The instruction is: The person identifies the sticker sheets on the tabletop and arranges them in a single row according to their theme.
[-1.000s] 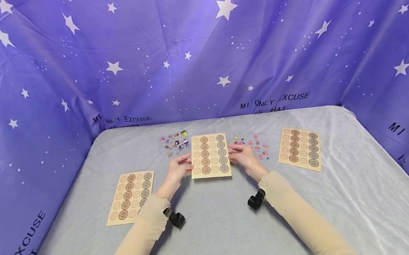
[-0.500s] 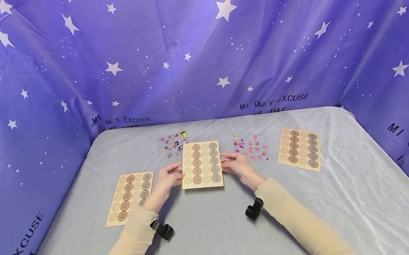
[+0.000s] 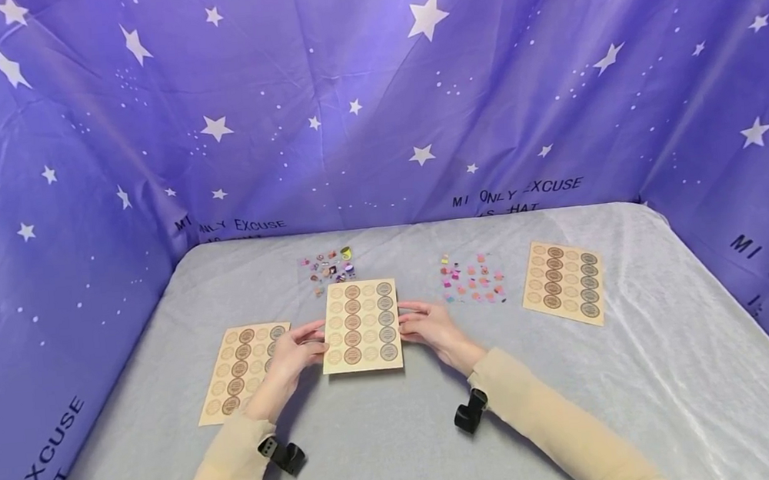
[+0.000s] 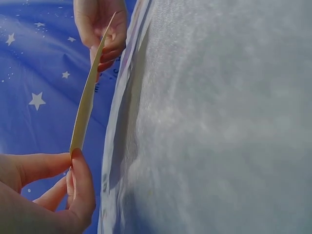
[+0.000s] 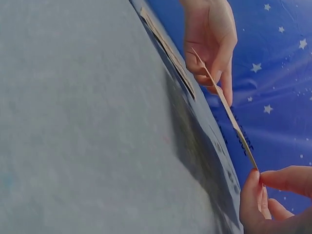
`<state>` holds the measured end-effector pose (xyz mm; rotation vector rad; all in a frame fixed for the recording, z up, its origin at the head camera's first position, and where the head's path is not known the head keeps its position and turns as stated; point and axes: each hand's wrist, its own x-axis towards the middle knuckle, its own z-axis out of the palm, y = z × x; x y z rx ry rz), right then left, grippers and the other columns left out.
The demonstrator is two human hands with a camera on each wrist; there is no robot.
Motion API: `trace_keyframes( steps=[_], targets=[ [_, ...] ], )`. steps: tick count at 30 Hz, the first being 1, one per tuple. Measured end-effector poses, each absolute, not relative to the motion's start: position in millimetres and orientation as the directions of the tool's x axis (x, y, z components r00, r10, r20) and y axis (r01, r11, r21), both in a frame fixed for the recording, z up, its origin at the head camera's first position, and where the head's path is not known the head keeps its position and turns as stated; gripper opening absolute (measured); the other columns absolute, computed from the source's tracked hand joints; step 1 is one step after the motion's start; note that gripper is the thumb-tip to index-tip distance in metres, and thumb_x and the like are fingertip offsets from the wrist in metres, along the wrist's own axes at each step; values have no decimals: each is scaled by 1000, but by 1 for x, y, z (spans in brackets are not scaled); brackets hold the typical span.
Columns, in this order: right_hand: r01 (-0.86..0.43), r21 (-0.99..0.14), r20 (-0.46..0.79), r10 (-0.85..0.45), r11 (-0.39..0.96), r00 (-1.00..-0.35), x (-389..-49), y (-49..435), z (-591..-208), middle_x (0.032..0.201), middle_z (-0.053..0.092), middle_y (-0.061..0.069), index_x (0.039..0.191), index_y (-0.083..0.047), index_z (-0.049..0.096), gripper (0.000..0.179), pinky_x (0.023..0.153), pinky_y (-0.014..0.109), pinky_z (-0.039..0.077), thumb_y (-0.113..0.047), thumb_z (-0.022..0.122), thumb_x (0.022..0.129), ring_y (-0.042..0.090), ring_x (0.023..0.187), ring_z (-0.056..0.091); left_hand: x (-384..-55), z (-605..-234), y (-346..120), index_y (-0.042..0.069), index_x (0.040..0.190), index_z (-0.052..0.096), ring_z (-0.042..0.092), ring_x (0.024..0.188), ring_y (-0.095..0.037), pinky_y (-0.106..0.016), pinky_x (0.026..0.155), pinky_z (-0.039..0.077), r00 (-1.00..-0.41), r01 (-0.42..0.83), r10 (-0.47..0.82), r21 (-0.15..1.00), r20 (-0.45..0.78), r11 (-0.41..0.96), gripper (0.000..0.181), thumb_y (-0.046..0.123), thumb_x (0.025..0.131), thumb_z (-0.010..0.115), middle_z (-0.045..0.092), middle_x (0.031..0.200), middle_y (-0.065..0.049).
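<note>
In the head frame's lower middle, a thin tan sheet (image 3: 358,305) with columns of pale, brown and grey circles (image 3: 352,322) is above the counter (image 3: 391,448); left hand (image 3: 289,357) and right hand (image 3: 437,333) pinch its side edges, grip narrow.

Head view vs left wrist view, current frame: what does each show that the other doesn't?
Head only: the round printed seals on the face of the held kraft sticker sheet, the seals on the left kraft sheet and right kraft sheet, the beige sleeves, and the black wrist cameras.

Left wrist only: the held sheet nearly edge-on, with a close look at the left hand pinching its edge.

Both: the held sheet, both hands, including the right hand, the grey tablecloth and star-printed curtain.
</note>
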<state>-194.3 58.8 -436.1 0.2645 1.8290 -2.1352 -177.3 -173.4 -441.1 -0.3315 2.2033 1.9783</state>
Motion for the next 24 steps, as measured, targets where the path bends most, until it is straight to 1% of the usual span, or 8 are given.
trace_keyframes(
  steps=[4,7,8,10,13,15,19,24],
  targets=[
    [353,-926,-335,-142,-134,-932,-189,53,-435,86,62,12,121,3,50,53,72,30,53,18,54,70,14,68,60,-176,-450,-182,-1,119,53,61,65,-12,-25,62,53,-953,-299,-88,948,-290,110,47,-10,73,56,57,89,-8],
    [352,-926,-330,-160,-135,-930,-186,49,-435,86,62,13,121,3,49,52,71,29,53,18,54,71,14,67,60,-174,-454,-189,-2,119,53,61,66,-13,-26,62,53,-964,-262,-67,959,-256,106,47,-9,72,57,58,88,-9],
    [352,-926,-329,-169,-135,-929,-185,48,-436,86,62,13,121,4,49,52,71,29,53,17,54,71,14,67,60,-172,-455,-191,-1,118,54,61,65,-12,-25,61,53,-966,-255,-66,961,-249,106,47,-8,72,58,59,86,-6],
    [352,-927,-327,-182,-129,-927,-184,46,-436,85,62,13,121,5,48,51,70,29,53,17,54,72,14,67,60,-165,-447,-191,-4,119,52,61,66,-11,-24,60,53,-971,-237,-51,964,-233,117,48,-7,71,58,60,85,-6],
    [352,-927,-325,-196,-126,-925,-182,42,-437,84,62,12,122,5,47,51,69,28,53,17,53,73,14,66,60,-162,-446,-195,-6,119,51,61,66,-12,-25,60,53,-977,-214,-42,968,-210,129,48,-8,71,58,60,85,-8],
    [349,-929,-321,-200,-126,-926,-181,40,-437,82,62,11,121,6,48,50,67,27,54,17,53,73,13,65,60,-159,-443,-196,-5,119,51,60,66,-11,-24,60,53,-974,-226,-56,964,-221,141,48,-7,71,58,59,87,-8],
    [347,-927,-316,-203,-140,-927,-178,37,-436,79,62,9,121,6,48,50,66,26,54,18,53,73,12,64,59,-158,-446,-200,1,118,54,60,65,-10,-23,60,53,-959,-276,-97,951,-265,138,49,-7,71,59,58,86,-5],
    [337,-930,-302,-220,-147,-928,-175,32,-437,80,62,11,121,8,46,50,66,27,54,19,52,72,12,62,59,-153,-439,-200,-6,118,52,59,63,-12,-24,59,53,-958,-278,-111,950,-264,140,48,-11,70,56,57,86,-8]
  ],
)
